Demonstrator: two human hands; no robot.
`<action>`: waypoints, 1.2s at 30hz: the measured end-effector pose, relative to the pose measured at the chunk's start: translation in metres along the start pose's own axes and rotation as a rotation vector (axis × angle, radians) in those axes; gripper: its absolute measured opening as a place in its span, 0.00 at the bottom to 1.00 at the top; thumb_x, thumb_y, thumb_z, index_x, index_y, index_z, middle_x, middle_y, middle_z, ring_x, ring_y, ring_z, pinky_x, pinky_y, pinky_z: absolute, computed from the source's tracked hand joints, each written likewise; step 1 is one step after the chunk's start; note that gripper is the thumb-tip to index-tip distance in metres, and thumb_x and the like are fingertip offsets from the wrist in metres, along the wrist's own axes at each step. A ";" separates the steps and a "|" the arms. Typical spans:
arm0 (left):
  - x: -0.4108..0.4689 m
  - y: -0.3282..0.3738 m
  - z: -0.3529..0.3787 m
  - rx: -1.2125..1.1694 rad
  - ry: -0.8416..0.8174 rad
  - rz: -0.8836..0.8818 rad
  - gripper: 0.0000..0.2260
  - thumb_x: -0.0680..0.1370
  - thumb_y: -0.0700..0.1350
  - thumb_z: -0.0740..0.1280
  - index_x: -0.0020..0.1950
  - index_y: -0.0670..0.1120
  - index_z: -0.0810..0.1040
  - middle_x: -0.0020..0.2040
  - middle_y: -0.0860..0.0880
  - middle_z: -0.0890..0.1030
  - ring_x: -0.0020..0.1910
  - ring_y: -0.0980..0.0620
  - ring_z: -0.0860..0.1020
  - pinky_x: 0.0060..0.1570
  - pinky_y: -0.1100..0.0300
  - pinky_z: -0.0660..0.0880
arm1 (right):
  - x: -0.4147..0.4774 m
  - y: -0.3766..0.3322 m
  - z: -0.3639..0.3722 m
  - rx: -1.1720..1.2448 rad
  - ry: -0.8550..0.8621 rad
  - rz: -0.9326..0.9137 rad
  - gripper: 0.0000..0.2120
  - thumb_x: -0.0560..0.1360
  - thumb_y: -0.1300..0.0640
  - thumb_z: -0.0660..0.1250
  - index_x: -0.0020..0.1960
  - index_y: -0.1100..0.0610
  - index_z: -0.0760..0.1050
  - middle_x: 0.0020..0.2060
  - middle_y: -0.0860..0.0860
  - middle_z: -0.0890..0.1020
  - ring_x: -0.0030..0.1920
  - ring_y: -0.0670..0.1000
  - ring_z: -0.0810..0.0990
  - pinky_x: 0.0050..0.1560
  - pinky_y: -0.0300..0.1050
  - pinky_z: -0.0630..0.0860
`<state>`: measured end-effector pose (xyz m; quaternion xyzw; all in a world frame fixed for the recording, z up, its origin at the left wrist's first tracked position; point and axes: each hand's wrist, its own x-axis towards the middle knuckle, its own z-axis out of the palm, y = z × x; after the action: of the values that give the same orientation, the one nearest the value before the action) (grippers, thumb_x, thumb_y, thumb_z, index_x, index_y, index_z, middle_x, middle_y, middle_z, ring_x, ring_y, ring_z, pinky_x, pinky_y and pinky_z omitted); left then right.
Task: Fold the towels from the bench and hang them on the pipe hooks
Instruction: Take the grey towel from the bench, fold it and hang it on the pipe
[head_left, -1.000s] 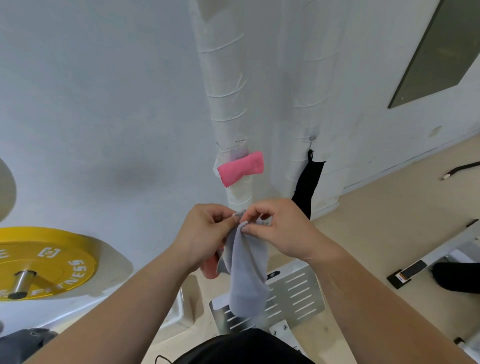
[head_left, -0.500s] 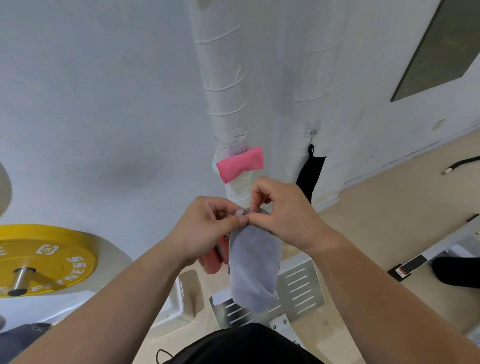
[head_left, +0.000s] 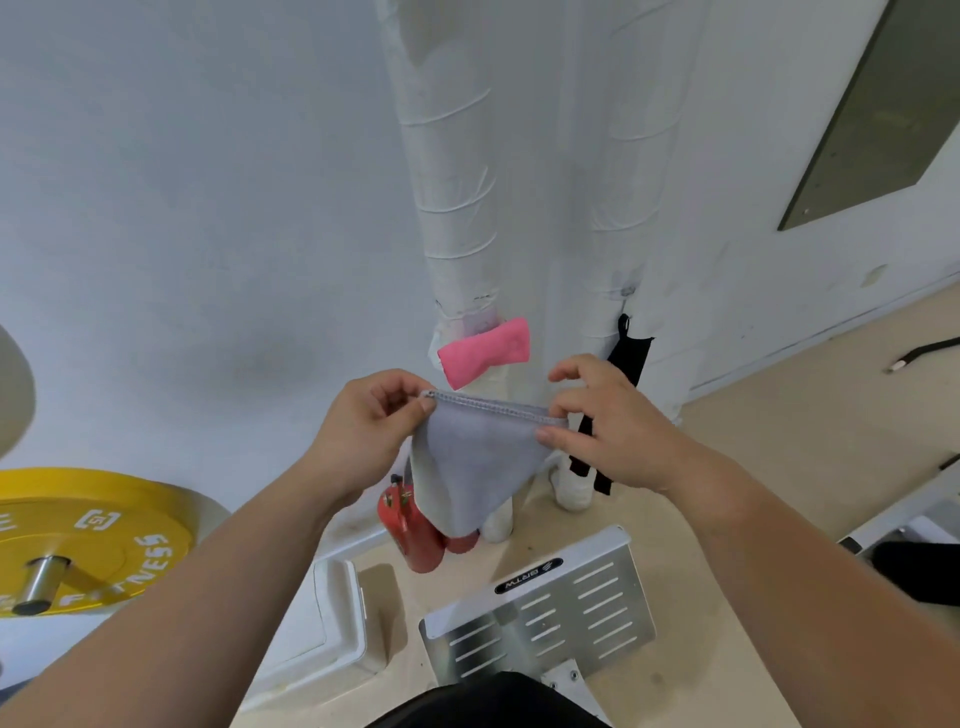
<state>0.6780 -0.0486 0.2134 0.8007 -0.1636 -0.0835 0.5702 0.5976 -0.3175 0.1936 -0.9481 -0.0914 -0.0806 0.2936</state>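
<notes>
Nearest, at bottom edge: dark garment (head_left: 493, 701), w/ both forearms reaching fwd over it. On the floor below them lie a slotted metal plate (head_left: 550, 613) & a white plastic tray (head_left: 337, 623) just left of it. Far left, a yellow wt plate (head_left: 88, 535) sits on a steel bar.

Approx centre, in mid-air:
- L hand (head_left: 363, 431) pinches the left end of the grey towel (head_left: 478, 467) at its stitched top edge.
- R hand (head_left: 618, 431) pinches the right end btw thumb & a finger; its other fingers are raised, loosely curled.
- The edge is taut btw the hands, roughly level. The rest hangs down, tapering to a point.

Behind that low point a red cylinder (head_left: 415, 535) stands on the floor.

Further back, two white-wrapped vertical pipes run up the white wall. The pink towel (head_left: 485, 351) hangs folded on the left pipe (head_left: 452, 182), just above & behind the grey one. The black towel (head_left: 623, 374) hangs on the right pipe (head_left: 628, 156), partly hidden by the R hand. Upper right on the wall is a dark panel (head_left: 883, 114).
</notes>
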 end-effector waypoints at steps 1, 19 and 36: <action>0.002 0.002 -0.002 -0.012 -0.013 0.018 0.08 0.80 0.35 0.68 0.45 0.44 0.83 0.38 0.49 0.82 0.38 0.55 0.78 0.43 0.60 0.75 | 0.002 -0.003 -0.007 0.047 -0.017 0.033 0.10 0.75 0.46 0.73 0.40 0.45 0.74 0.59 0.46 0.75 0.61 0.44 0.72 0.60 0.38 0.67; 0.035 0.101 0.005 0.067 -0.846 -0.074 0.20 0.73 0.30 0.63 0.60 0.44 0.84 0.60 0.47 0.84 0.62 0.52 0.79 0.59 0.53 0.74 | 0.005 -0.044 -0.040 1.045 0.155 0.113 0.14 0.82 0.67 0.62 0.52 0.48 0.64 0.44 0.60 0.83 0.41 0.57 0.80 0.41 0.51 0.78; 0.046 0.114 0.008 0.090 -0.415 0.013 0.20 0.77 0.26 0.62 0.54 0.47 0.87 0.53 0.41 0.86 0.54 0.43 0.84 0.58 0.49 0.79 | -0.008 -0.015 0.002 0.986 -0.039 0.246 0.13 0.70 0.65 0.76 0.48 0.49 0.88 0.50 0.50 0.88 0.56 0.47 0.84 0.55 0.41 0.79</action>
<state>0.6992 -0.1062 0.3204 0.7899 -0.2863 -0.2353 0.4886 0.5870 -0.3049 0.1986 -0.7019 -0.0117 0.0252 0.7118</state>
